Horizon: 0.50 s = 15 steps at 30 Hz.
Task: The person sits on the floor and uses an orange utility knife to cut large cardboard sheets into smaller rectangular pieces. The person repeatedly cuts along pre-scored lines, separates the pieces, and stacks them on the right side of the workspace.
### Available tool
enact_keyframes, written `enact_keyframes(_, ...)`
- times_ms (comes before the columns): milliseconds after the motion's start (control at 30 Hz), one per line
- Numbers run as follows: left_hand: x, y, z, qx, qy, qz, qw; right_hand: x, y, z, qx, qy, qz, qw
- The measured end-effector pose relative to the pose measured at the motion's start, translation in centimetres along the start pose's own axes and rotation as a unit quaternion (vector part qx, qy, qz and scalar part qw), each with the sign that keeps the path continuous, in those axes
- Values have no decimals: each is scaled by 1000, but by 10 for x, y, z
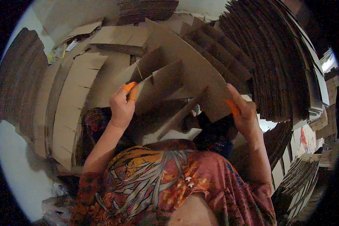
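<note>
My left hand (122, 106) has orange covers on its fingertips and pinches the edge of a slotted cardboard divider strip (165, 81). On the other side, my right hand (243, 112), also with an orange finger cover, grips the right edge of a long cardboard strip (205, 77). This long strip runs slantwise from the top middle down to that hand. Crosswise cardboard pieces (218, 49) stand behind it, and the strips seem to interlock as a partition. Shadow hides where some of them meet.
A tall stack of cardboard sheets (271, 56) rises at the right. Slotted strips (75, 86) lie piled at the left, beside another stack (20, 79) at the far left. More cardboard (147, 10) stands at the back, and bundles (301, 180) lie at the lower right.
</note>
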<state>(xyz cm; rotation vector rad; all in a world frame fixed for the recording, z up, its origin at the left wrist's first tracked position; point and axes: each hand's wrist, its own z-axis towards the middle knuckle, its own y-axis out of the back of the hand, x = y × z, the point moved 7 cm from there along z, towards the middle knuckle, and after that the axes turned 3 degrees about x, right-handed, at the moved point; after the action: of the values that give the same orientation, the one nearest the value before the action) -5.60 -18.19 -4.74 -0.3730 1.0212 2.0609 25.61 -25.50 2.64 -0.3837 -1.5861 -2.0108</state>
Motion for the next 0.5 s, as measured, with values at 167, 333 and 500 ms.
enact_keyframes(167,-20,-11,-11,94,-4,-47,994,-35,-45,1,94,-66,-48,992)
enact_keyframes(333,-20,45,28,-49,-79,-26,995,-42,-60,-3,59,10,-24,998)
enact_keyframes(500,69,33,82,-13,55,-42,997,-46,-53,4,5,46,10,999)
